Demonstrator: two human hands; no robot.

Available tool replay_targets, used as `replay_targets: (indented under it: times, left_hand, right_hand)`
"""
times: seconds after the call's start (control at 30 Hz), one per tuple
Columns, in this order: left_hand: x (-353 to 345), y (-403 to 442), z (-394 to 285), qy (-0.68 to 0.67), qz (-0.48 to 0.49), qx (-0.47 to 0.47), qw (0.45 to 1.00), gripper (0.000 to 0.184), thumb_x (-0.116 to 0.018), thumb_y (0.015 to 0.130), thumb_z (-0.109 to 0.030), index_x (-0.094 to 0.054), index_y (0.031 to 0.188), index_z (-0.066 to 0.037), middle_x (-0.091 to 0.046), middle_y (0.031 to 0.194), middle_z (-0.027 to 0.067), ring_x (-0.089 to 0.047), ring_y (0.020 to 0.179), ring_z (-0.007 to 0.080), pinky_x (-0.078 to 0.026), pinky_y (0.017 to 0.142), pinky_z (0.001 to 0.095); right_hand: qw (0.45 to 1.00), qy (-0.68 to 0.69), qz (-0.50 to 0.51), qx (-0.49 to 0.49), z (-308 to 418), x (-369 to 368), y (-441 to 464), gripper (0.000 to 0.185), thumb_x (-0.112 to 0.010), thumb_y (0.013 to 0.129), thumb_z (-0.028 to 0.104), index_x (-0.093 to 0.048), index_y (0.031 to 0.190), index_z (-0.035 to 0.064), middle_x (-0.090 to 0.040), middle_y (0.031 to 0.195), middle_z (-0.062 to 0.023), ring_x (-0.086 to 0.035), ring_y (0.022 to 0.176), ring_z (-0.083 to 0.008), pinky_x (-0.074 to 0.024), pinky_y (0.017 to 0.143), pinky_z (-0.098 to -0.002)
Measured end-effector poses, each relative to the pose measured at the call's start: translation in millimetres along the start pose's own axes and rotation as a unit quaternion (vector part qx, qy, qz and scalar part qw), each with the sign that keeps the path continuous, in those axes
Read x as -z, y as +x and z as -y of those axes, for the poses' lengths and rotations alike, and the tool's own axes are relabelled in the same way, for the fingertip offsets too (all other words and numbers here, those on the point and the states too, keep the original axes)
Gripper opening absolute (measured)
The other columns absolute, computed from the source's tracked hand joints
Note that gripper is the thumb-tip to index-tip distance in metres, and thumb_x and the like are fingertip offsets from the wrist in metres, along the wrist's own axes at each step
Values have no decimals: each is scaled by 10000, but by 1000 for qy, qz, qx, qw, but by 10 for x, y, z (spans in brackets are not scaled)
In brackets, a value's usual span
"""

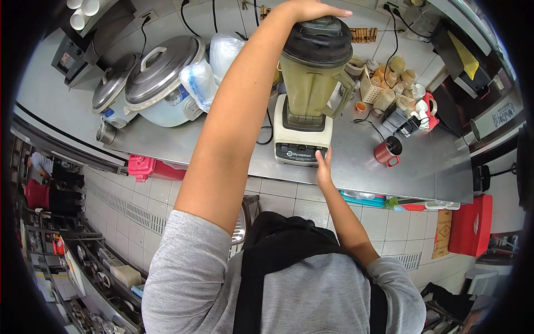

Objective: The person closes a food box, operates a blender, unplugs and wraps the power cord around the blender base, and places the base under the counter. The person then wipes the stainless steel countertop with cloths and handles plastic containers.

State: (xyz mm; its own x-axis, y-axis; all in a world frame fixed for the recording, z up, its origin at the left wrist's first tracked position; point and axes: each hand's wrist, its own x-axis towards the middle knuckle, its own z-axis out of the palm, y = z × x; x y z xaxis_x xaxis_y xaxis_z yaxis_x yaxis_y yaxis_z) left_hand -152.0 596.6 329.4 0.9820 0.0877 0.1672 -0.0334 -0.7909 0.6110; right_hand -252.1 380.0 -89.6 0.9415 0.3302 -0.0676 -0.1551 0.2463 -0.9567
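Note:
A blender with a cream base (303, 133) stands near the front edge of the steel counter, its greenish jar (308, 92) seated on top. The black lid (318, 42) covers the jar. My left hand (317, 9) lies flat over the lid's top, fingers stretched to the right. At the base's lower right front, my right hand (325, 166) touches the control panel (303, 153), with the thumb on the panel and the fingers extended along the side.
Two large rice cookers (161, 83) and plastic bags (225, 55) stand left. Right are a red mug (387, 151), squeeze bottles (384, 100) and cords on the counter (356, 161). A red bin (471, 225) is at the far right. Two people (38, 195) stand far left.

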Motion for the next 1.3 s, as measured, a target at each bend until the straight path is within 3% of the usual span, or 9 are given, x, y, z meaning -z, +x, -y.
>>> replay_targets:
  times: [0.13, 0.23, 0.4, 0.53, 0.77, 1.0, 1.07, 1.2, 1.3]
  left_hand:
    - [-26, -9, 48, -29, -15, -26, 999, 755, -638, 641, -654, -677, 938, 39, -650, 997, 204, -619, 938, 289, -448, 834, 355]
    - [4, 33, 39, 45, -11, -22, 999, 707, -664, 632, -605, -680, 932, 34, -650, 994, 207, -620, 921, 292, -452, 825, 358]
    - [49, 157, 39, 43, 29, -14, 999, 654, -681, 629, -543, -679, 937, 34, -646, 1007, 211, -615, 915, 301, -455, 821, 365]
    - [47, 104, 18, 36, 31, 1, 999, 649, -690, 623, -532, -678, 940, 34, -645, 1012, 209, -614, 915, 307, -455, 823, 362]
    - [53, 64, -48, 34, 50, 13, 998, 645, -694, 624, -530, -681, 954, 24, -643, 1033, 197, -609, 942, 296, -453, 836, 362]
    - [-9, 156, 63, 24, 16, -18, 999, 628, -693, 634, -532, -687, 946, 14, -643, 1041, 188, -608, 931, 272, -453, 840, 362]
    - [9, 199, 92, 26, 41, -15, 999, 626, -687, 636, -539, -689, 933, 13, -646, 1030, 192, -609, 929, 276, -451, 837, 365]
    - [23, 156, 63, 46, 40, -36, 998, 638, -674, 636, -547, -684, 930, 20, -641, 1031, 207, -610, 933, 307, -450, 836, 367]
    - [13, 130, 16, 69, 12, -8, 998, 661, -672, 625, -559, -680, 941, 22, -630, 1048, 220, -605, 972, 322, -451, 844, 369]
  right_hand:
    - [997, -68, -23, 34, -4, -61, -10, 829, -594, 865, 309, -90, 1417, -49, -220, 1443, -215, -261, 1315, -271, -221, 1068, -340]
    - [952, -234, -196, 21, 61, -302, -82, 802, -604, 863, 281, -122, 1405, -60, -270, 1405, -219, -291, 1290, -304, -244, 1065, -364]
    - [961, 117, -199, -153, 567, -428, -268, 593, -602, 837, 135, -297, 1300, -76, -434, 1201, -164, -465, 1074, -243, -420, 908, -378]
    - [955, 200, -138, -171, 833, -349, -337, 557, -588, 819, 94, -327, 1290, -48, -476, 1139, -122, -478, 1038, -205, -447, 831, -367]
    - [974, 75, -76, -202, 1047, -183, -346, 540, -590, 832, 201, -371, 1289, 12, -488, 1133, -108, -469, 1049, -196, -421, 798, -335]
    - [983, -8, -144, -112, 1184, -35, -38, 438, -578, 857, 241, -445, 1234, 61, -502, 1214, -53, -455, 1107, -164, -381, 851, -345]
    - [991, -16, -134, 23, 1486, -151, 99, 403, -591, 867, 248, -474, 1200, 52, -516, 1203, -43, -466, 1090, -147, -375, 863, -316]
    - [973, -69, -91, 200, 2125, -428, 344, 306, -572, 895, 257, -551, 1100, 30, -581, 1068, -39, -515, 967, -116, -382, 803, -217]
    - [983, -59, -48, 165, 2298, -481, 484, 304, -545, 914, 285, -596, 1025, 6, -611, 939, -28, -539, 867, -93, -399, 772, -207]
